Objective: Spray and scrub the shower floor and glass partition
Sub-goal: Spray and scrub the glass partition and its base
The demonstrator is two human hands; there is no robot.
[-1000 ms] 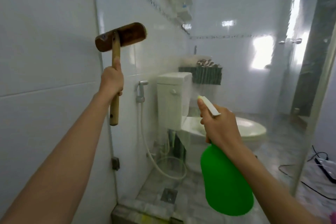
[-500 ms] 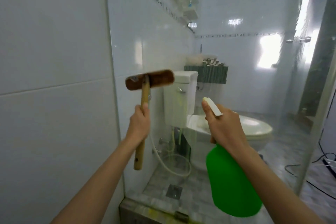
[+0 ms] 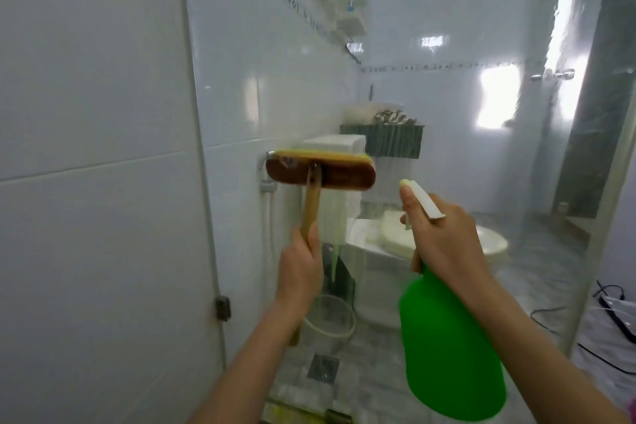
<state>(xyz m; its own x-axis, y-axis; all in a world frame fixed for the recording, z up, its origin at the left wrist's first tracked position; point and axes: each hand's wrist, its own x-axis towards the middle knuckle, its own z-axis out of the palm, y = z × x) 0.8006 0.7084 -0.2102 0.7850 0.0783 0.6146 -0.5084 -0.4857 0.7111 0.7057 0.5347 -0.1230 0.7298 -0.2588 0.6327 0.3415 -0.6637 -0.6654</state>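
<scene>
Scene: You stand at a white-tiled bathroom, facing the glass partition (image 3: 447, 120) from outside, both arms raised before it.
Left hand: Your left hand (image 3: 300, 272) is clenched around the wooden handle of the scrub brush (image 3: 320, 172), thumb up along the shaft, with the handle's lower end showing below your wrist.
Scrub brush: Its brown wooden head lies level, bristles turned away from you toward the glass, a yellow-green edge showing along the top. Whether the bristles press the pane or sit just off it cannot be told.
Glass partition: A pale, cloudy streak runs down the pane below the brush head, narrowing to a drip beside your left hand.
Right hand: Your right hand (image 3: 444, 244) grasps the neck of the green spray bottle (image 3: 451, 348), fingers closed at the white trigger head, whose nozzle points up and left toward the glass.
Spray bottle: The green body hangs below your fist, tilted, near the lower right of the view.
Shower floor: The marbled grey shower floor (image 3: 389, 385) shows through the pane, with a square metal drain (image 3: 323, 368) low in the middle.
Beyond the glass: A white toilet (image 3: 488, 244) and its cistern stand against the wall, with a hose coiled beside them.
Far right: Dark cables (image 3: 616, 320) lie on the floor outside the enclosure.
</scene>
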